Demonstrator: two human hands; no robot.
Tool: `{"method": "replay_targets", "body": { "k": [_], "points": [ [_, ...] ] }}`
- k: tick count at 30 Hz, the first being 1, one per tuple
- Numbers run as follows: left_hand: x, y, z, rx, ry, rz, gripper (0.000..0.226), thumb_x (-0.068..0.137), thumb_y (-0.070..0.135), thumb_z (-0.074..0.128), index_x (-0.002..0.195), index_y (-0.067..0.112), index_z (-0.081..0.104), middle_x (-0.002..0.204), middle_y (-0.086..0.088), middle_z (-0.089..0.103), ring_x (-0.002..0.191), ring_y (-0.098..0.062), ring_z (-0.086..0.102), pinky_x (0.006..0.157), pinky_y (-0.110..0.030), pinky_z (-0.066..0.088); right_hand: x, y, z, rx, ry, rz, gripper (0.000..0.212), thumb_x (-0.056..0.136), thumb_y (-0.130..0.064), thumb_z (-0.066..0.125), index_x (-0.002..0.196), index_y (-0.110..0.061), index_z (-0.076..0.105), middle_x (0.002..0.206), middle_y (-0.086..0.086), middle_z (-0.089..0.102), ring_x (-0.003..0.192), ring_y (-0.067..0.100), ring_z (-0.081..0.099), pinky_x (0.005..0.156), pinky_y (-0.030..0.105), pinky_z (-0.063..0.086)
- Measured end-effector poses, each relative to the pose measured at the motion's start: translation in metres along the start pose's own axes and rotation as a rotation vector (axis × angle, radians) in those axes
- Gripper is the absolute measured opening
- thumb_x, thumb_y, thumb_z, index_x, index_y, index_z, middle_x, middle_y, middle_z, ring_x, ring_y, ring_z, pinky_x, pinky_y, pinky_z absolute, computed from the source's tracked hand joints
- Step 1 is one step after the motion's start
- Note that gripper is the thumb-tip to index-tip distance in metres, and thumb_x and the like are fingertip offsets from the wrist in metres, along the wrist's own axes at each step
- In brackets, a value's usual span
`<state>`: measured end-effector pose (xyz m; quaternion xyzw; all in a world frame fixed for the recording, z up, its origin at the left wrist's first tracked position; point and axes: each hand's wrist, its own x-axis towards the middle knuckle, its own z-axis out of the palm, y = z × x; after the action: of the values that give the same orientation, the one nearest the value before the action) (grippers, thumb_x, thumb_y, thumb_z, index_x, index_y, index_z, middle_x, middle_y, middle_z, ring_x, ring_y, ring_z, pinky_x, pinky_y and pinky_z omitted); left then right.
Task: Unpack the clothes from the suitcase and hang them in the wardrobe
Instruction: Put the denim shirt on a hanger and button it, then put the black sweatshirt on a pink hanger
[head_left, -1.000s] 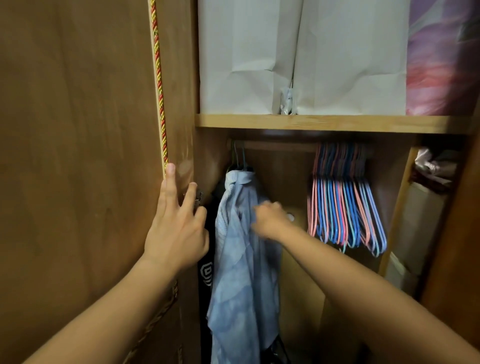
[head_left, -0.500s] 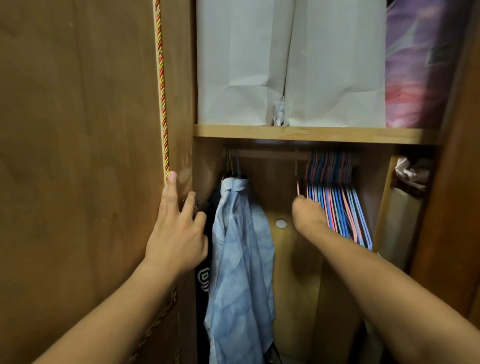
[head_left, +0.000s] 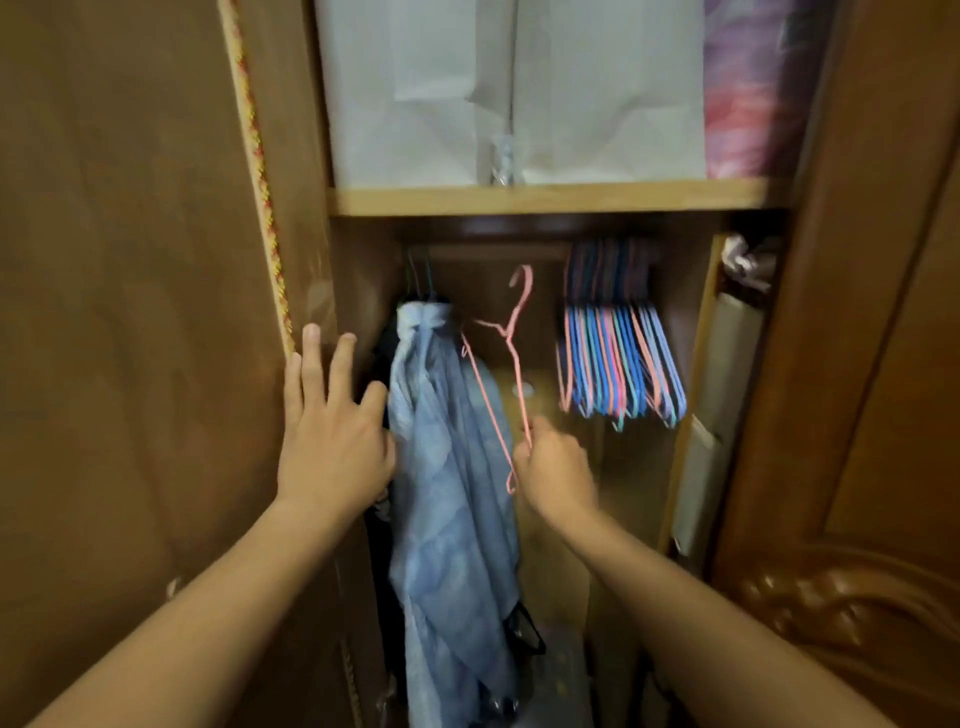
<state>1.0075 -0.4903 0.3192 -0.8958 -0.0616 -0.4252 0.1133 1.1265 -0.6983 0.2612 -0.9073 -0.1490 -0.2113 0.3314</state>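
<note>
I look into an open wooden wardrobe. My right hand (head_left: 556, 467) grips the lower end of a pink wire hanger (head_left: 511, 332), which is off the rail and tilted, hook up. Several blue and pink empty hangers (head_left: 618, 364) hang bunched on the rail at the right. A light blue shirt (head_left: 452, 483) hangs at the left of the rail, with dark clothes behind it. My left hand (head_left: 332, 436) rests flat with straight fingers on the edge of the left door (head_left: 130, 312). The suitcase is out of view.
A shelf (head_left: 545, 197) above the rail carries white paper bags (head_left: 509, 88) and a purple-pink bundle (head_left: 753, 88). A narrow side compartment (head_left: 727, 364) at the right holds folded items. The carved right door (head_left: 872, 415) stands open.
My right hand reached from the blue shirt to the bunch of hangers, took a pink one and pulled it off the rail toward me. My left hand stayed on the door.
</note>
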Motion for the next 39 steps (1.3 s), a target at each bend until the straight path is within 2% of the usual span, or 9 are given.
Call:
{"method": "replay_targets", "body": {
  "k": [8,14,17,22,26,29,32,36,39],
  "points": [
    [-0.170,0.128,0.082,-0.639,-0.544,0.003,0.041,0.078,0.017,0.059,0.117,0.006,0.061,0.117,-0.025,0.057,0.112,-0.048,0.055,0.093,-0.057,0.048,-0.305,0.114,0.014,0.006,-0.134,0.399,0.013,0.103,-0.026,0.046,0.098,-0.019,0.055,0.085,0.009,0.070,0.080,0.039,0.066,0.064,0.046,0.050],
    [-0.363,0.190,0.096,-0.671,-1.171,0.198,0.072,0.086,0.018,0.069,0.149,0.003,0.038,0.138,-0.033,0.049,0.129,-0.049,0.043,0.109,-0.054,0.038,-0.528,0.142,-0.004,0.210,-0.101,0.962,0.019,0.089,-0.033,0.042,0.091,-0.035,0.062,0.079,0.001,0.072,0.070,0.028,0.068,0.064,0.044,0.056],
    [-0.421,0.213,0.084,-0.632,-1.334,0.322,0.083,0.094,0.033,0.064,0.160,0.017,0.016,0.154,-0.029,0.032,0.144,-0.045,0.026,0.117,-0.054,0.028,-0.621,0.130,-0.041,0.467,0.059,1.182,0.022,0.095,-0.018,0.048,0.084,-0.022,0.067,0.072,0.012,0.071,0.055,0.026,0.062,0.053,0.033,0.049],
    [-0.465,0.265,0.055,-0.464,-1.202,0.836,0.080,0.090,0.048,0.064,0.158,0.025,0.028,0.155,-0.019,0.036,0.140,-0.042,0.036,0.111,-0.050,0.034,-0.745,0.110,-0.128,0.828,0.104,1.359,0.016,0.103,0.000,0.045,0.101,-0.001,0.061,0.082,0.010,0.070,0.062,0.019,0.070,0.060,0.025,0.056],
    [-0.485,0.309,0.028,-0.605,-1.408,1.012,0.020,0.100,0.030,0.058,0.112,0.022,0.071,0.111,-0.008,0.072,0.104,-0.027,0.066,0.090,-0.039,0.051,-0.825,0.106,-0.174,0.805,0.175,1.427,0.016,0.101,-0.004,0.051,0.104,0.001,0.066,0.089,0.012,0.072,0.082,0.024,0.070,0.077,0.029,0.056],
    [-0.494,0.342,-0.005,-0.682,-1.495,1.160,0.017,0.102,0.032,0.055,0.097,0.028,0.071,0.090,0.004,0.072,0.087,-0.014,0.069,0.080,-0.030,0.052,-0.871,0.117,-0.198,0.653,0.071,1.484,0.018,0.099,-0.008,0.058,0.094,-0.017,0.073,0.093,0.008,0.073,0.094,0.024,0.068,0.093,0.036,0.052],
    [-0.502,0.379,-0.047,-0.724,-1.468,1.375,0.019,0.102,0.036,0.054,0.091,0.031,0.068,0.078,0.010,0.065,0.073,-0.002,0.064,0.067,-0.022,0.046,-0.872,0.140,-0.214,0.601,-0.093,1.511,0.019,0.095,-0.026,0.067,0.114,-0.028,0.068,0.108,0.001,0.072,0.107,0.017,0.065,0.100,0.033,0.048],
    [-0.504,0.426,-0.082,-0.704,-1.244,1.588,0.026,0.106,0.043,0.043,0.095,0.026,0.061,0.077,0.003,0.062,0.072,-0.012,0.060,0.055,-0.027,0.032,-0.816,0.183,-0.221,0.687,0.334,1.458,0.023,0.101,-0.022,0.058,0.115,-0.004,0.062,0.097,0.005,0.070,0.090,0.016,0.066,0.088,0.029,0.053],
    [-0.491,0.464,-0.070,-0.718,-1.311,1.533,0.023,0.106,0.042,0.042,0.090,0.032,0.056,0.067,0.005,0.054,0.064,-0.011,0.056,0.055,-0.028,0.042,-0.792,0.222,-0.220,0.633,0.374,1.510,0.026,0.106,-0.023,0.048,0.097,-0.005,0.064,0.077,-0.002,0.071,0.070,0.014,0.064,0.075,0.029,0.051]
  ]
}}
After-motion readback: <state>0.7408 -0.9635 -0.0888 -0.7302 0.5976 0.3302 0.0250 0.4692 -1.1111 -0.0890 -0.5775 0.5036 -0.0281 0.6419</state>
